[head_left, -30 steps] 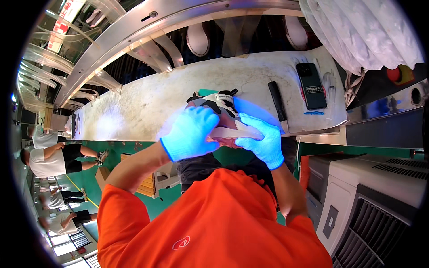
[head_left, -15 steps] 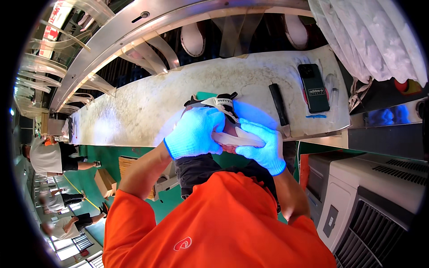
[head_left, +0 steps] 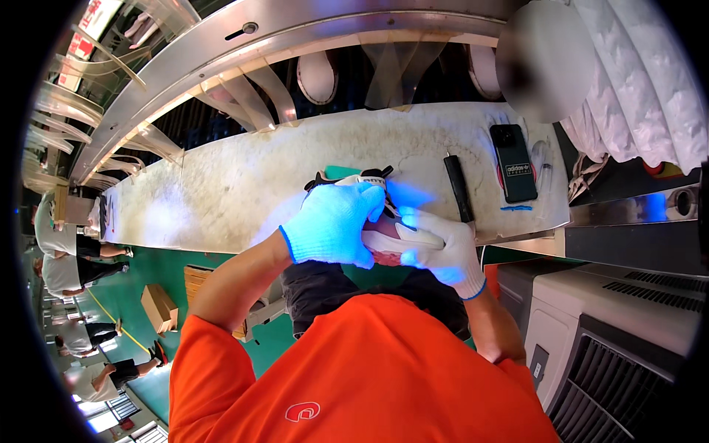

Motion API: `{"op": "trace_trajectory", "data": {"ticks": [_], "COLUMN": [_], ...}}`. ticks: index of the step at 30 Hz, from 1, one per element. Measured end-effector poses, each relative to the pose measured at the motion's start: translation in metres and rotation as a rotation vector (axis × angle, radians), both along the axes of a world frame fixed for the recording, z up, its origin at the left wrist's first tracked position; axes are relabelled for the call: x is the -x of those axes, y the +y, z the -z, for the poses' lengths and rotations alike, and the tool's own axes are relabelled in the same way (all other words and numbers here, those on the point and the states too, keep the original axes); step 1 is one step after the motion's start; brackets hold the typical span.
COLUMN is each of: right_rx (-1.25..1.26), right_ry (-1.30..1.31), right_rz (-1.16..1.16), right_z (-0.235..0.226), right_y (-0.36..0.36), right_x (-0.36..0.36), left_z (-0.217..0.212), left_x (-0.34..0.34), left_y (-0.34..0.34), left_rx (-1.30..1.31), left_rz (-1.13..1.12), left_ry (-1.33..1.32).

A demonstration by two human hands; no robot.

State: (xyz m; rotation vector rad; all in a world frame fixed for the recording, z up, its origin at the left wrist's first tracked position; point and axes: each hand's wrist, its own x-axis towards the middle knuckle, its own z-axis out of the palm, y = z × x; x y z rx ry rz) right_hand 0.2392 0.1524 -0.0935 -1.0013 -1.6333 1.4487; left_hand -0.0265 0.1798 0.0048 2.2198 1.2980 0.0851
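Note:
A shoe (head_left: 385, 241) with a pale sole edge, pinkish parts and a dark-and-white collar is held between my two gloved hands at the near edge of the bench. My left hand (head_left: 332, 224), lit bright blue, wraps around its left side with the thumb over the upper. My right hand (head_left: 452, 249) grips the end on the right, fingers along the sole edge. Both hands cover much of the shoe. A green patch (head_left: 342, 172) shows just beyond the collar.
On the worn pale bench top (head_left: 244, 177) lie a black slim handled tool (head_left: 458, 188) and a dark phone (head_left: 515, 166). Shoes (head_left: 317, 77) stand behind clear strips under a metal rail. A white pleated duct (head_left: 635, 81) hangs at right. A grey machine (head_left: 561, 310) stands beside me; people (head_left: 63, 273) are far left.
My right hand has shifted slightly right and down along the shoe, out of the brightest blue light. The left hand still grips it. A blurred pale round shape has appeared at upper right.

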Motion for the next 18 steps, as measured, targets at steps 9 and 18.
{"op": "trace_trajectory", "data": {"ticks": [9, 18], "right_rx": [0.108, 0.039], "right_ry": [-0.491, -0.577], "right_rz": [-0.179, -0.039], "right_z": [-0.047, -0.059], "right_y": [0.027, 0.027], "right_x": [0.033, 0.057], "left_z": [0.004, 0.012], "left_x": [0.007, 0.017], "left_y": [0.010, 0.019], "left_rx": [0.024, 0.006], "left_rz": [0.114, 0.215], "left_ry": [-0.068, -0.147]}}
